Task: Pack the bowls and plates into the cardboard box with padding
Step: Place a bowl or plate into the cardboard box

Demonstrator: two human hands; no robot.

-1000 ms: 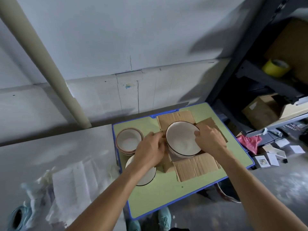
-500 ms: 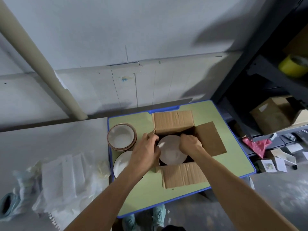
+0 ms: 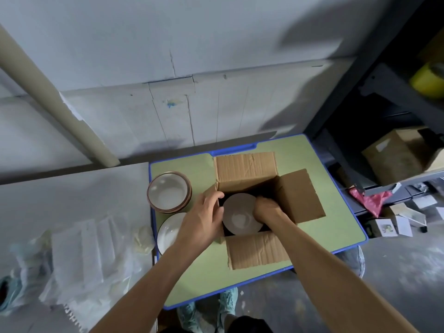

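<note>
An open cardboard box (image 3: 246,169) stands on the green table (image 3: 336,227) with its flaps spread out. Deep inside it sits a white bowl (image 3: 240,218). My left hand (image 3: 204,218) curls over the box's left edge onto the bowl's left rim. My right hand (image 3: 266,209) reaches into the box and grips the bowl's right rim. Left of the box stands a stack of brown-rimmed bowls (image 3: 168,191). Just in front of that stack lies a white dark-rimmed bowl (image 3: 168,230), partly hidden by my left hand.
White foam padding sheets in clear plastic (image 3: 81,255) lie on the grey surface to the left. A dark shelf unit at the right holds another cardboard box (image 3: 394,157) and a yellow tape roll (image 3: 427,82). Papers and a pink cloth (image 3: 370,200) lie near the shelf.
Both hands have lowered the white bowl from above the box's opening down to its inside. The view has shifted slightly.
</note>
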